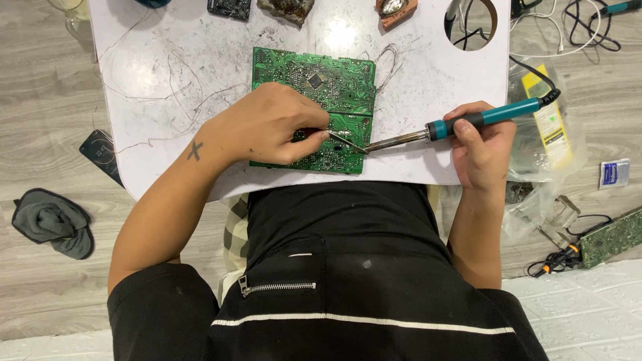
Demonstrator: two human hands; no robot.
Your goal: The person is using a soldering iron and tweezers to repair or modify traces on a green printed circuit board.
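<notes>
Two hands, two green circuit boards: one board (314, 110) lies flat on the scuffed white table (147, 73), a second board (612, 237) on the pale wood-grain floor (40, 100). The left hand (271, 124) pinches thin tweezers (348, 142) over the first board; the right hand (481, 144) grips one teal-handled soldering iron (461, 124), its metal tip meeting them.

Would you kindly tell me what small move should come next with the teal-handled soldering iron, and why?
Probably ease the teal-handled soldering iron tip slightly left onto the joint: the right hand holds its tip beside the thin metal tweezers that the left hand pinches over the green circuit board, seemingly not quite touching it.
</notes>
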